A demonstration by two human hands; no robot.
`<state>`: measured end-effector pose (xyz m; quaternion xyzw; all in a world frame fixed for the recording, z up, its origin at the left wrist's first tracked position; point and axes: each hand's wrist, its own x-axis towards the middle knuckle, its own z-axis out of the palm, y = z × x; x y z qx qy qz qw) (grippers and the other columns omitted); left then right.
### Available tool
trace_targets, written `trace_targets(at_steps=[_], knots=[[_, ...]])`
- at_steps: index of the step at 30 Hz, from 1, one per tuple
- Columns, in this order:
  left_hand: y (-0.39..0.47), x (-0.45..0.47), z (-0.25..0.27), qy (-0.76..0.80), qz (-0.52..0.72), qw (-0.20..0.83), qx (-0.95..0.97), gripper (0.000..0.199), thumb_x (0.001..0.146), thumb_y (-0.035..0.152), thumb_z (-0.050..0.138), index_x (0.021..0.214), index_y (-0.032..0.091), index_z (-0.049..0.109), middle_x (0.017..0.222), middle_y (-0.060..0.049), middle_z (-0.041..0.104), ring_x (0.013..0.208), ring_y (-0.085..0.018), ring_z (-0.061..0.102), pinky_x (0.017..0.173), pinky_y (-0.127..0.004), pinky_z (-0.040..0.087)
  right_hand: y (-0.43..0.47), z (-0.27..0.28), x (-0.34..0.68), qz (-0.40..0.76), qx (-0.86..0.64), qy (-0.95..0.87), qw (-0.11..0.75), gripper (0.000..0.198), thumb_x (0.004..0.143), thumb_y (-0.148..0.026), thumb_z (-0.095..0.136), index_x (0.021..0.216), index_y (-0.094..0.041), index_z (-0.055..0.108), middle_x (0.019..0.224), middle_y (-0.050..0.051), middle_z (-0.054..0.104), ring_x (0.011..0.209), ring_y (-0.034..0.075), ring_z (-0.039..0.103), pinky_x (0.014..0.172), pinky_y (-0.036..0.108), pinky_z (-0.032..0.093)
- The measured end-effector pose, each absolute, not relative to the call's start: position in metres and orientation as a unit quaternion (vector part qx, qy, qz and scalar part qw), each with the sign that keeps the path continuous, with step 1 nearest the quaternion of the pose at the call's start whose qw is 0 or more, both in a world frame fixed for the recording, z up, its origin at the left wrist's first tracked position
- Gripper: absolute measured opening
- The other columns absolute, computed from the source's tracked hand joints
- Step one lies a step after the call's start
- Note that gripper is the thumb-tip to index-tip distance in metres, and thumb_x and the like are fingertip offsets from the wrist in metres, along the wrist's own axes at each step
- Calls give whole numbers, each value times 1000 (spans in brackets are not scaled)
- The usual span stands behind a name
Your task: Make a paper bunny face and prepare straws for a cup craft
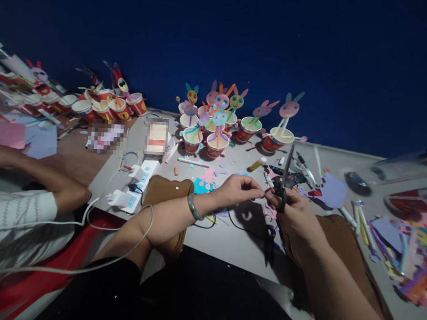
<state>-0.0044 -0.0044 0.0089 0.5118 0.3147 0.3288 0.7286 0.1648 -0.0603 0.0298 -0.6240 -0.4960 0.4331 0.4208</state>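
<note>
My right hand (297, 209) is closed around the dark handles of a pair of scissors (287, 171), whose blades point up and away from me. My left hand (242, 190), with a bangle on its wrist, reaches in from the left, its fingertips pinched together close to my right fingers. What lies in that pinch is too small to make out. Beyond my hands stand several paper cups (217, 145) with paper rabbit heads on strip stems. Turquoise paper with holes cut in it (204, 186) lies left of my left hand.
A white power strip (140, 185) with plugs and cables sits at the left. Brown pads (168, 196) lie under my forearms. Colourful strips (411, 266) are piled at the right. Another person's arm (37, 170) rests at the far left, near more cups (135, 104).
</note>
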Motion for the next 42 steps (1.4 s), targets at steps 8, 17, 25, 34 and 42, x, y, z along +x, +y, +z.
trace_targets(at_steps=[8, 17, 25, 34, 42], knots=[[-1, -5, 9, 295, 307, 728, 537, 18, 73, 27, 76, 73, 11, 67, 63, 2, 61, 60, -5, 50, 61, -22, 38, -58, 40, 167, 505, -619, -432, 417, 43, 44, -43, 95, 60, -19, 63, 66, -2, 59, 67, 12, 46, 66, 26, 37], [-1, -3, 3, 299, 295, 712, 563, 15, 74, 25, 76, 75, 11, 70, 69, -1, 66, 66, -8, 56, 68, -24, 43, -57, 40, 171, 507, -618, -446, 403, 46, 44, -45, 94, 59, -18, 60, 67, -1, 61, 68, 14, 48, 66, 27, 37], [-2, -4, 3, 318, 297, 741, 511, 21, 73, 30, 78, 75, 11, 70, 68, -1, 66, 63, -7, 55, 63, -22, 40, -64, 37, 173, 453, -638, -382, 492, 37, 61, -48, 86, 69, -19, 64, 64, -4, 51, 64, 12, 43, 59, 26, 34], [-1, -3, 7, 359, 385, 761, 381, 43, 58, 46, 88, 74, 11, 69, 66, -1, 67, 58, -5, 50, 60, -23, 38, -82, 34, 201, 366, -716, -429, 411, 48, 49, -60, 86, 61, -18, 66, 59, 0, 56, 59, 13, 43, 52, 25, 32], [-2, -2, 6, 343, 388, 753, 406, 41, 61, 45, 85, 76, 11, 68, 67, -1, 67, 59, -6, 50, 61, -25, 37, -93, 36, 192, 400, -682, -465, 399, 50, 48, -60, 88, 56, -19, 59, 60, 0, 56, 60, 14, 45, 55, 25, 36]])
